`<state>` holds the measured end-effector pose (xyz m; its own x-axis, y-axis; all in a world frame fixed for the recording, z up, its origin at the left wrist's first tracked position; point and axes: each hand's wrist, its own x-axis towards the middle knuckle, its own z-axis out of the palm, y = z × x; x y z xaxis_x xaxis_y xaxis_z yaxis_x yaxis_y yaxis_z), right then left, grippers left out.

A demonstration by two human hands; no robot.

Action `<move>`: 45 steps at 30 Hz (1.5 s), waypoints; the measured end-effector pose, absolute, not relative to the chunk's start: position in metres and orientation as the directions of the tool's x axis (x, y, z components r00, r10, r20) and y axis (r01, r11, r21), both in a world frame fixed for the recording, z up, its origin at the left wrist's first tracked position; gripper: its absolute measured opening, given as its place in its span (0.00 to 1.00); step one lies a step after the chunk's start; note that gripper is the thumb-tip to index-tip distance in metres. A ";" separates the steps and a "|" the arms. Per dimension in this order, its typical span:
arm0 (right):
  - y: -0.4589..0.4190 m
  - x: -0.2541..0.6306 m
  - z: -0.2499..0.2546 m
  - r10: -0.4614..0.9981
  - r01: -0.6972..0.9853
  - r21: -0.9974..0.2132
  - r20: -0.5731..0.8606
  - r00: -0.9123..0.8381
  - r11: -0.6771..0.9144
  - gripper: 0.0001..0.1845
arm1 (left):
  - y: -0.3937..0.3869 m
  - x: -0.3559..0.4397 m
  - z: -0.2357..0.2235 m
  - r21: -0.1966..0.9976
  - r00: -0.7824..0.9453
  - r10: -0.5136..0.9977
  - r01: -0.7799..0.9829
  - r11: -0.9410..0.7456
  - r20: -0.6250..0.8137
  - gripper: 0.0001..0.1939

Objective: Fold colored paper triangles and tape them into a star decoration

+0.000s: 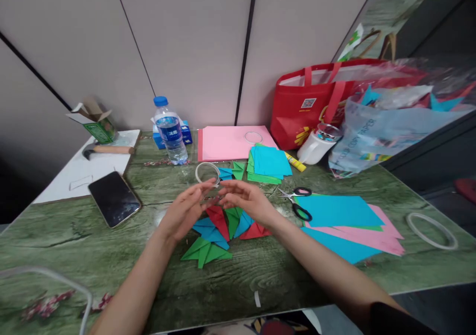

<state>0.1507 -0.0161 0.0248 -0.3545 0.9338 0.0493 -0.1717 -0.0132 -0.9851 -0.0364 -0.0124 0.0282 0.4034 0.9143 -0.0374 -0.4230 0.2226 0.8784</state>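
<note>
My left hand (185, 208) and my right hand (248, 198) come together above the middle of the table. Their fingertips meet at the near edge of a thin white roll of tape (197, 175), which is tilted towards me. Finger detail is slightly blurred there, so which fingers pinch the tape's end is unclear. Just beneath the hands lie folded paper pieces: a green one (206, 251), a blue one (210, 233), a red one (256, 232) and others. More folded pieces, a blue one (225, 174) and a green one (238, 170), lie beyond the fingertips.
Scissors (302, 211) and coloured sheets (342, 210) lie right, near another tape roll (451, 243). Behind are paper squares (271, 161), a glue stick (296, 162), white mug (316, 146) and red bag (292, 112). Left stand a water bottle (171, 132), phone (114, 198) and hammer (111, 149).
</note>
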 end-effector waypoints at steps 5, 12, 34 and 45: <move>-0.017 0.143 0.020 0.972 -0.208 -0.977 0.006 -0.236 -0.045 0.10 | -0.014 -0.033 0.026 0.865 0.479 0.873 -0.399 0.304 -0.086 0.16; -0.021 0.153 0.021 0.997 -0.142 -0.990 0.011 -0.081 -0.001 0.12 | -0.013 -0.039 0.023 0.984 0.379 0.923 0.131 -0.122 0.064 0.36; -0.048 0.149 -0.027 0.958 0.195 -0.979 0.001 -0.287 0.059 0.24 | -0.002 -0.047 -0.002 0.604 0.605 0.795 0.618 -0.503 0.043 0.16; -0.052 0.142 -0.017 0.962 0.042 -0.991 -0.135 -0.236 -0.129 0.20 | -0.002 -0.047 0.001 0.597 0.580 0.815 0.649 -0.472 0.014 0.13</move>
